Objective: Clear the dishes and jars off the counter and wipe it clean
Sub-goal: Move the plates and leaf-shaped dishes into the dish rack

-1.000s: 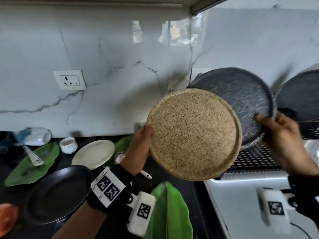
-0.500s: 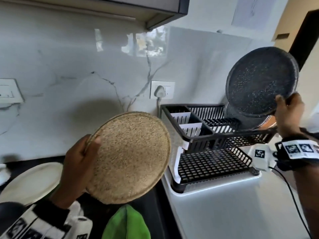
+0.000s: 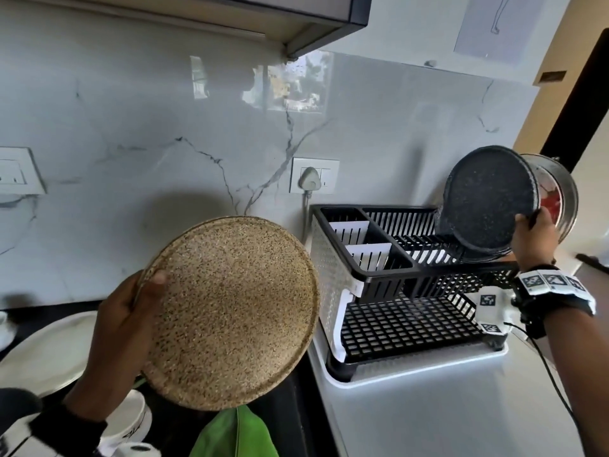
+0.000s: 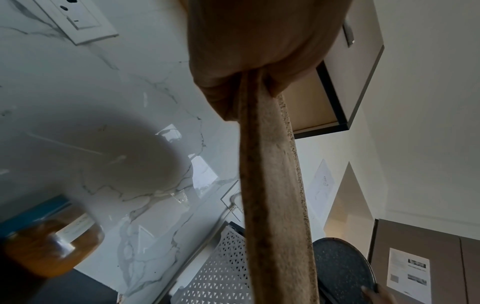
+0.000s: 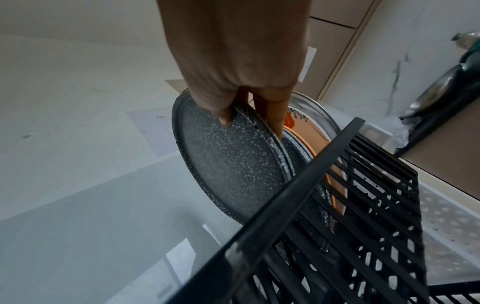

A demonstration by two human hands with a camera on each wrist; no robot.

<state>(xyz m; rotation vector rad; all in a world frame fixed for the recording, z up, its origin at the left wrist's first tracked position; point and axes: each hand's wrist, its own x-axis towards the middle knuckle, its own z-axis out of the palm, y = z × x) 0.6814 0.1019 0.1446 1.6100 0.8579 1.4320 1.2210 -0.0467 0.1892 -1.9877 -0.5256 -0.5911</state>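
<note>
Right hand: grips dark plate on edge (rack slots at 6 o'clock).
Left hand: grips tan plate, waiting.

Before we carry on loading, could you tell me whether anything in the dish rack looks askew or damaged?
Nothing stands out. The right hand is slotting the dark speckled plate upright into the dish rack beside other plates; the left hand holds the tan plate.

tan speckled plate held upright; dark speckled plate tilted over rack.
</note>
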